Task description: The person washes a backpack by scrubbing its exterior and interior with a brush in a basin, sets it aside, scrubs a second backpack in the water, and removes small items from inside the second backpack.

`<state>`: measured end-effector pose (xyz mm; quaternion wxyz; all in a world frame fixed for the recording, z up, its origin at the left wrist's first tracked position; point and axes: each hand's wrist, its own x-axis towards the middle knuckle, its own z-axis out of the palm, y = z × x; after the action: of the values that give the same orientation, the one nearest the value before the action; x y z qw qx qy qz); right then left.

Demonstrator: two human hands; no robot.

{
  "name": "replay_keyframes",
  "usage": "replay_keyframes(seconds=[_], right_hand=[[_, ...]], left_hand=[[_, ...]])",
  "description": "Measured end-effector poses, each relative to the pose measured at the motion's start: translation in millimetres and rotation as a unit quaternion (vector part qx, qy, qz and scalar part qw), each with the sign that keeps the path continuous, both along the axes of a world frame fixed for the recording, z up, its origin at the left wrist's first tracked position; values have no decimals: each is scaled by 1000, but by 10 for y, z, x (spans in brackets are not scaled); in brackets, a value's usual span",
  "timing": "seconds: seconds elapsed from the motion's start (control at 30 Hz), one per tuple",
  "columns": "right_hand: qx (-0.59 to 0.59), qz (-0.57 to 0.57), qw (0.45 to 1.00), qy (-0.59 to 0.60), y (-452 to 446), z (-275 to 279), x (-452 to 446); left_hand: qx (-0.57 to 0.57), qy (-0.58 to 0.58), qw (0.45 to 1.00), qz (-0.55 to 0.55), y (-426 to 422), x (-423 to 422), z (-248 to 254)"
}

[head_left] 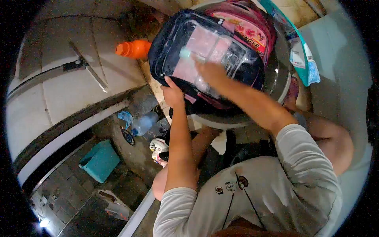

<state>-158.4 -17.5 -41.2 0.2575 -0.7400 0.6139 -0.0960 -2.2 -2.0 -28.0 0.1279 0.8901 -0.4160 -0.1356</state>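
A dark backpack with a pink and grey front panel (201, 39) lies across a large round tub (282, 75), its surface wet and sudsy. My left hand (173, 93) grips the backpack's lower left edge, fingers wrapped round the rim. Over the panel, my right hand (211, 74) is closed and somewhat blurred by motion. Just beyond its fingers a pale green thing (184, 52) touches the panel; it looks like a brush or sponge, but its shape is unclear. Behind the dark backpack, a pink and red backpack (252, 29) rests in the tub.
An orange bottle (136, 49) stands left of the backpack. A teal and white packet (302, 59) is at the right. Lower left are a clear plastic bottle (145, 122), a teal bin (100, 161) and a ledge (75, 126). A squeegee-like tool (89, 71) lies at upper left.
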Motion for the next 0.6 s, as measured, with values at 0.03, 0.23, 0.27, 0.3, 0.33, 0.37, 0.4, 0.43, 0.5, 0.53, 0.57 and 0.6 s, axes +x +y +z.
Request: replay_keyframes(seconds=[0.03, 0.23, 0.27, 0.3, 0.33, 0.37, 0.4, 0.43, 0.5, 0.53, 0.57, 0.6], right_hand=[[-329, -33, 943, 41, 256, -346, 230], [81, 35, 993, -75, -384, 296, -243], [84, -3, 995, -44, -468, 626, -256], [85, -42, 995, -13, -502, 787, -253], [-32, 0, 999, -42, -336, 193, -48], [-150, 42, 985, -70, -184, -392, 148], [-226, 89, 967, 79, 137, 494, 101], [-144, 86, 984, 60, 121, -80, 312], [-59, 83, 994, 38, -188, -489, 318], [-64, 93, 993, 24, -464, -65, -31], [-68, 103, 992, 10, -588, 176, -207], [-67, 106, 992, 10, -557, 181, -145]], left_hand=[[24, -5, 1000, 13, -4, -51, 97], [8, -19, 1000, 15, -9, -50, 60], [5, -27, 999, 17, 1, -37, 44], [36, -22, 999, 21, -13, -50, 86], [31, -20, 999, 20, -22, -57, 77], [22, -17, 999, 22, -15, -49, 50], [14, -16, 1000, 23, -8, -39, 45], [42, -1, 999, 25, -11, -36, 75], [28, -10, 999, 25, -8, -65, 96], [16, -18, 999, 26, 3, -60, 90], [14, -35, 999, 29, -7, -19, 9], [15, -35, 999, 32, 20, -2, 13]])
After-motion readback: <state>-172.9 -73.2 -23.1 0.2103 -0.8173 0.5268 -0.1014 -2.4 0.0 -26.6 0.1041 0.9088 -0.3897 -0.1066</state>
